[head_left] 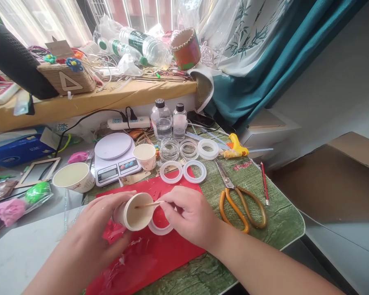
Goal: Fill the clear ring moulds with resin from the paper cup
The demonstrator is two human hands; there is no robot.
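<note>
My left hand (pixel 101 225) is wrapped round a paper cup (pixel 129 217), which tilts so that its mouth faces me and to the right. In my right hand (pixel 187 211) a thin wooden stick (pixel 149 204) is pinched, its tip inside the cup. How much the cup holds I cannot tell. Partly behind the cup and my right fingers, a white ring mould (pixel 161 230) lies on a red sheet (pixel 160 266). Two more ring moulds, one on the left (pixel 171 172) and one on the right (pixel 194 171), lie at the sheet's far edge.
Behind stand a kitchen scale (pixel 114 162), a small paper cup (pixel 145 157), a larger paper bowl (pixel 74 178) and two clear bottles (pixel 162 121). Stacked clear rings (pixel 169 149) lie nearby. To the right are scissors (pixel 233 192), a yellow glue gun (pixel 237 146) and a red pencil (pixel 265 184).
</note>
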